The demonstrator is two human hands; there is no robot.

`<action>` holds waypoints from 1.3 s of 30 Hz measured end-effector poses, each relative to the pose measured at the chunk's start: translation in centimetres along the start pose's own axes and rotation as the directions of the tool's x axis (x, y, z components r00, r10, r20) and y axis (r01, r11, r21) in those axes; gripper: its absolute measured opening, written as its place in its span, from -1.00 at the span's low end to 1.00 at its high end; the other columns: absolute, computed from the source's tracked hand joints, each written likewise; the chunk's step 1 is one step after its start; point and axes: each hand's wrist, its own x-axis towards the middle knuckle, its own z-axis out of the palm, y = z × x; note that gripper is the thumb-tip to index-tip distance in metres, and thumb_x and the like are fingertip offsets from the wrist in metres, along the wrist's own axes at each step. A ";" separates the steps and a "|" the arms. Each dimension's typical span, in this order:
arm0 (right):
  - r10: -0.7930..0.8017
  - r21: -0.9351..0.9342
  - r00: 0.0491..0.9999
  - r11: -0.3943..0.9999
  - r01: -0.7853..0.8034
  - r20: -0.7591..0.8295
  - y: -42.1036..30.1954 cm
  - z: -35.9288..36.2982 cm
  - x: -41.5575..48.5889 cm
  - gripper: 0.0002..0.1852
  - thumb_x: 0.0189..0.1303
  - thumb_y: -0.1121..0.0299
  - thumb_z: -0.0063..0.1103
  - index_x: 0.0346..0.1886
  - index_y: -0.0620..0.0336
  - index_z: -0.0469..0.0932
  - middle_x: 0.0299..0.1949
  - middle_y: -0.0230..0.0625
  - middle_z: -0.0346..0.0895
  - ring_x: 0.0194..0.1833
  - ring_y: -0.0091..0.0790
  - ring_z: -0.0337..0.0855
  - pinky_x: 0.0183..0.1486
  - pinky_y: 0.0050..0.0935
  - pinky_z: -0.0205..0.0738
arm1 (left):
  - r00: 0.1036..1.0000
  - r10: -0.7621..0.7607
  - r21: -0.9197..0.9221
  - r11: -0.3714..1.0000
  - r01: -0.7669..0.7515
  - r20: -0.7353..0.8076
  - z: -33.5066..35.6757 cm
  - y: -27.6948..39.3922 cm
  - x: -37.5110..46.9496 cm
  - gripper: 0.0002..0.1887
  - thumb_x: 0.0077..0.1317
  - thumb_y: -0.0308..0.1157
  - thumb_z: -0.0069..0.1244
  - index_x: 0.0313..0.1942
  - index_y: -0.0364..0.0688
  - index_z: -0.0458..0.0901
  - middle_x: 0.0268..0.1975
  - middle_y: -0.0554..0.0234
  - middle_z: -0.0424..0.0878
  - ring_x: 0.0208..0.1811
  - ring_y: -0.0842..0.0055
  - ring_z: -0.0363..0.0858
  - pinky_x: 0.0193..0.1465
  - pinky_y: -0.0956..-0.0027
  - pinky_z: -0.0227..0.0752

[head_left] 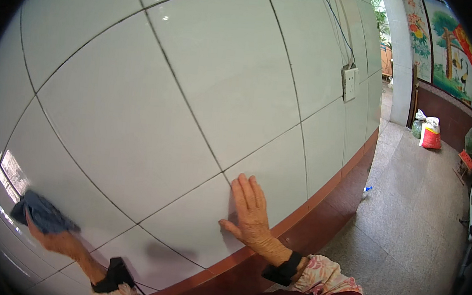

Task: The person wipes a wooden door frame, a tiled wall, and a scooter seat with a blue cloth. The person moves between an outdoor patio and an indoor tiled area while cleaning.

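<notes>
White glazed tiles (128, 125) with dark grout lines cover the wall before me. At the lower left, my left hand (53, 241) presses a dark blue-grey cloth (45, 214) against the tiles; the cloth hides most of its fingers. My right hand (251, 218) rests flat on the wall just above the red-brown tile border (292, 224), fingers apart and holding nothing. Both wrists wear black bands over or near floral sleeves.
A white wall socket (349, 83) with cables above it is at the upper right. Beyond the wall's end, a red and white sack (431, 133) stands on the grey floor (408, 204) by a green bag. Painted tile pictures (454, 53) decorate the far wall.
</notes>
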 end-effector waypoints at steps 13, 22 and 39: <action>-0.050 0.188 0.995 0.982 0.033 0.089 4.1 -2.0 -4.0 -0.13 -0.19 0.52 0.27 0.32 0.12 0.12 0.36 -0.06 -0.02 0.35 0.05 0.04 0.32 -0.05 0.04 | 0.606 0.725 -0.666 0.633 -0.395 0.329 17.6 30.6 -14.0 -0.63 -0.01 -0.52 -0.05 -0.12 -0.12 0.57 0.05 0.15 0.49 0.12 0.24 0.41 -0.03 0.22 0.31; 0.152 0.181 0.988 0.972 -0.149 -0.004 6.5 -3.2 -4.8 -0.18 -0.14 0.55 0.22 0.29 0.39 0.11 0.33 0.13 -0.01 0.34 0.14 0.05 0.30 -0.14 0.07 | 0.563 0.485 -0.327 0.872 -0.363 0.669 5.3 19.0 -20.4 -0.62 -0.03 -0.53 0.01 -0.11 -0.20 0.61 -0.06 0.11 0.53 -0.05 0.26 0.51 -0.10 0.23 0.35; 0.020 0.155 1.000 0.988 -0.018 -0.013 2.4 0.1 -2.8 -0.11 -0.18 0.49 0.27 0.31 0.38 0.05 0.37 0.19 -0.14 0.37 0.27 -0.13 0.35 0.08 -0.18 | 0.575 0.331 -0.265 0.944 -0.198 0.748 -0.7 14.3 -24.1 -0.56 -0.19 -0.63 0.03 -0.20 -0.10 0.68 0.10 0.09 0.45 0.14 0.18 0.39 0.20 0.07 0.21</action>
